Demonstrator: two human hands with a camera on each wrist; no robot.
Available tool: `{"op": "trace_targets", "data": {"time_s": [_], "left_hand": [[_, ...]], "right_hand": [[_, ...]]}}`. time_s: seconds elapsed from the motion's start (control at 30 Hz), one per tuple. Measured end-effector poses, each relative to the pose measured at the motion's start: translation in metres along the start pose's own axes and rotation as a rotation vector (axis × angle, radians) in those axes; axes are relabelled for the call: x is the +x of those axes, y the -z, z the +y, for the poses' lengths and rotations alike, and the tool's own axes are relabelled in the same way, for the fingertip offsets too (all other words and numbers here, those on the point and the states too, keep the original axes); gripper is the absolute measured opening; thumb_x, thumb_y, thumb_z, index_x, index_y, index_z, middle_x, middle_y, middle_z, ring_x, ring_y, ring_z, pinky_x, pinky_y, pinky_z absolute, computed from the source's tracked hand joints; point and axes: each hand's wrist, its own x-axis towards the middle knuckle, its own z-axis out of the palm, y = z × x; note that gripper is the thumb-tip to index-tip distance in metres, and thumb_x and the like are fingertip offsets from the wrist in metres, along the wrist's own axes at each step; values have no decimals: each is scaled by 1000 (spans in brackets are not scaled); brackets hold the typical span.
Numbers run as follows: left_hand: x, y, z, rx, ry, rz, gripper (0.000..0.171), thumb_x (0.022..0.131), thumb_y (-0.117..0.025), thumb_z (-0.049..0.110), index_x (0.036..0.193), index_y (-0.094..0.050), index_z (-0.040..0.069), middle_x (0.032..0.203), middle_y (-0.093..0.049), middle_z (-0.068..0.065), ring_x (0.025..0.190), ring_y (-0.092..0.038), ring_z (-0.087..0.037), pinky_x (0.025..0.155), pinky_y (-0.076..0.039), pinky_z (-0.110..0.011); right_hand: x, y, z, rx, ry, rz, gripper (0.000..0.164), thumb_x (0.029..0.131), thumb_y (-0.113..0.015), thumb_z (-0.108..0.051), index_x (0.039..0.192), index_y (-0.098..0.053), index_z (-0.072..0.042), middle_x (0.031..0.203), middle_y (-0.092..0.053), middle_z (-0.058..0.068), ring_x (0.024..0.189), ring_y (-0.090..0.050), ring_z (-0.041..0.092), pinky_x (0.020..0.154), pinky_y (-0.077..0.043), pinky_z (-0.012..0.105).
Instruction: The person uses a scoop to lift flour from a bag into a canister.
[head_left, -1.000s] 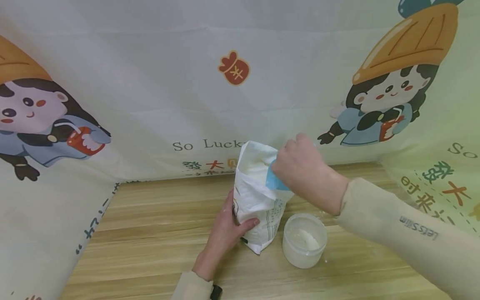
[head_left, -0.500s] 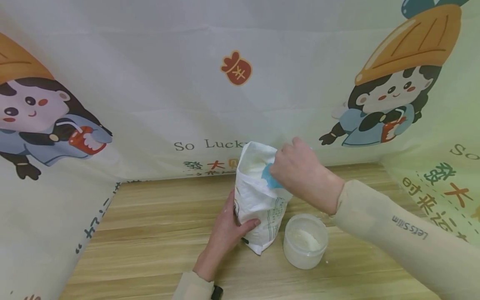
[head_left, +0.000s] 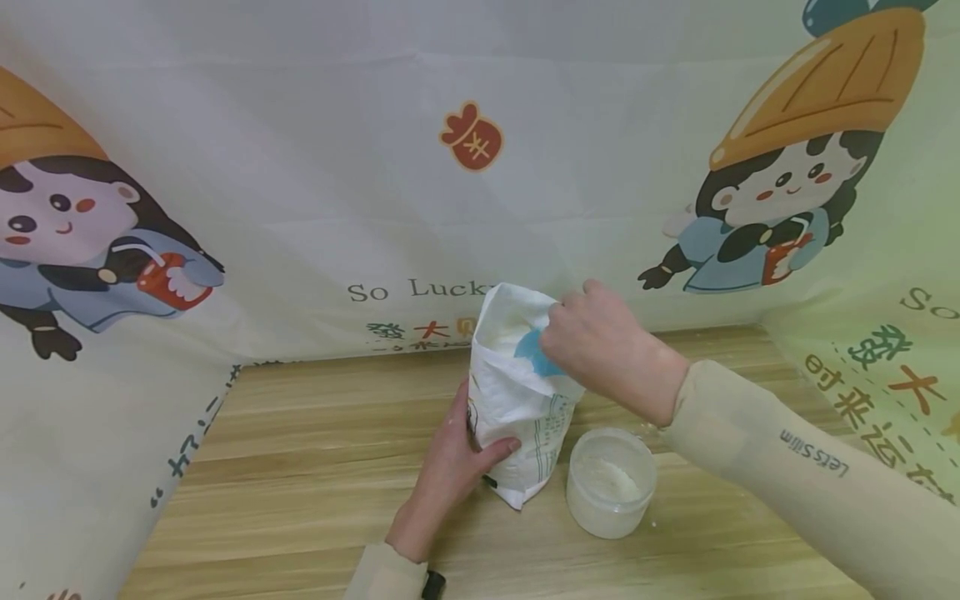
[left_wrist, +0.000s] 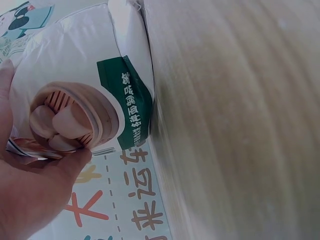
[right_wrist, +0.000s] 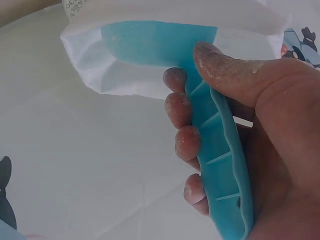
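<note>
Bag (head_left: 517, 408) and tub (head_left: 604, 518) holding white powder (head_left: 619, 482), left hand (head_left: 454, 457) gripping bag, right hand (head_left: 606, 350) clasping scoop (right_wrist: 216, 145)

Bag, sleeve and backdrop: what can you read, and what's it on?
"So Luck", last letter partly hidden: backdrop
"發大", next character partly hidden: backdrop
"So", "發大", "时来运": backdrop's right side
"Let's", upside down, next word unclear: right sleeve
"各种面制品", neighbours blurred: green label on white bag
Too small, slanted or blurred: white bag's fine print, backdrop's left-side writing, red pouch's mark
</note>
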Motion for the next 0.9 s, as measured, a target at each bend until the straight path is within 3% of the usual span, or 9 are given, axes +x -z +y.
{"op": "trace_targets", "data": {"time_s": [0.23, 0.53, 0.9], "left_hand": [[0, 1, 1, -2, -1, 2, 104, 81, -91, 31, 162, -27, 17, 152, -50, -16, 137, -50, -34, 114, -40, -55], [0, 1, 1, -13, 3, -2, 103, 81, -91, 29, 162, -28, 15, 152, -49, -15, 137, -50, -34, 114, -40, -55], [0, 1, 2, -8, 21, -13, 105, 82, -90, 31, 163, -25, 17, 154, -48, -14, 138, -49, -33, 115, -39, -55]], "right_hand": [[-2, -7, 4, 75, 6, -11, 14, 88, -79, -9, 76, -71, -12, 70, -58, 3, 65, -52, 22, 60, -43, 33], [-5, -18, 7, 143, 1, 7, 21, 93, -79, -29, 80, -72, -13, 68, -53, 1, 64, -48, 20, 58, -40, 31], [-8, -31, 11, 242, -53, 3, 25, 95, -76, -35, 88, -73, -12, 71, -55, -1, 69, -51, 21, 61, -45, 35]]}}
